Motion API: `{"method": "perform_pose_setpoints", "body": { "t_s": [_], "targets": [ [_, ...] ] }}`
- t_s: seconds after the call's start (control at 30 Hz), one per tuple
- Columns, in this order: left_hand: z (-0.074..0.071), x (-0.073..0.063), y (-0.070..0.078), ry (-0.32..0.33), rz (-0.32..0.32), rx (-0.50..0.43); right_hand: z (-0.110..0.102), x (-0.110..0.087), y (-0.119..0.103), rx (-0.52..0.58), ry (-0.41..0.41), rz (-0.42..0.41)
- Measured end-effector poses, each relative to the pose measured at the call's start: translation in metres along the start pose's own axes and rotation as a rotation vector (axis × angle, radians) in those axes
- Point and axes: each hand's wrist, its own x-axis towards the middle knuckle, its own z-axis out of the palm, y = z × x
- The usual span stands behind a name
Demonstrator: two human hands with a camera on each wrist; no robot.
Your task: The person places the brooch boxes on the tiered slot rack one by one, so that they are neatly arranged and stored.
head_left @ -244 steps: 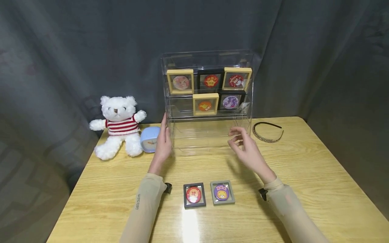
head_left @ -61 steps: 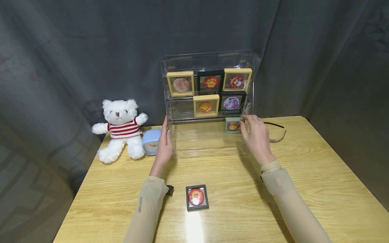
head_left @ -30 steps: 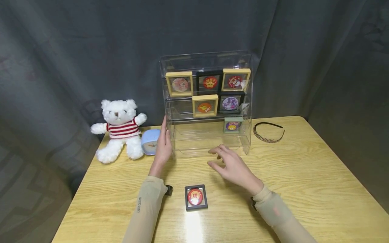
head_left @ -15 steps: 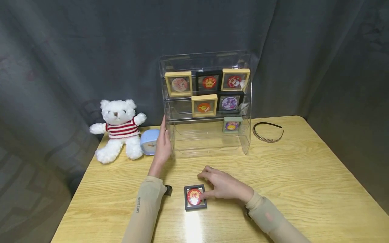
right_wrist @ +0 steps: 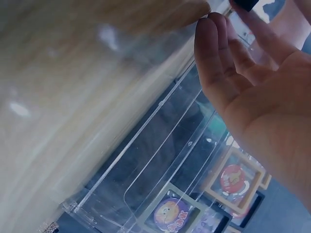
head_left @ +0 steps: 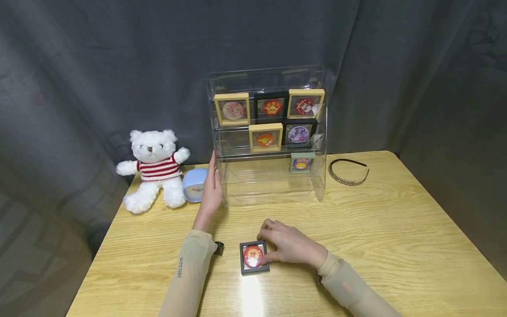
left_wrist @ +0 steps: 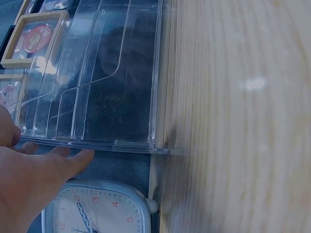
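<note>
A black-framed red badge [head_left: 253, 256] lies on the table, and my right hand [head_left: 295, 244] takes it at its right side with thumb and bent fingers. In the right wrist view a dark corner of the frame [right_wrist: 245, 4] shows by the thumb; the rest is cut off. My left hand [head_left: 212, 193] rests with straight fingers along the left side of the clear tiered display rack [head_left: 261, 189]. On the rack's lower tier, at the right, stands a green-framed bear badge [head_left: 303, 163]. Higher tiers hold several framed badges, including a yellow-framed orange one [head_left: 266, 138] and a black-framed purple one [head_left: 299, 134].
A white teddy bear [head_left: 152, 149] in a striped sweater sits at the left. Beside the left hand is a blue alarm clock [head_left: 194, 182]. A toothed headband [head_left: 346, 180] lies right of the rack. A grey curtain [head_left: 158, 53] hangs behind the table [head_left: 376, 229].
The green-framed badge went from the table onto the rack's lower tier, and my right hand let it go. It then came down to the black-framed badge and closed on it. Left hand stays.
</note>
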Motion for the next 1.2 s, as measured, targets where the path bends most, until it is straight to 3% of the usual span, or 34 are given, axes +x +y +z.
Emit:
{"method": "perform_pose_setpoints", "body": {
  "t_s": [0.37,0.83,1.2],
  "targets": [
    [0.000,0.002,0.002,0.002,-0.026,0.007,0.003,0.002,-0.002,0.005,0.038,0.046],
    [-0.002,-0.001,0.002,-0.003,-0.007,0.001,0.010,0.003,-0.008,-0.132,0.145,0.023],
    [-0.001,0.000,0.005,-0.005,-0.012,0.000,0.000,0.004,-0.003,-0.098,0.252,0.022]
  ]
}}
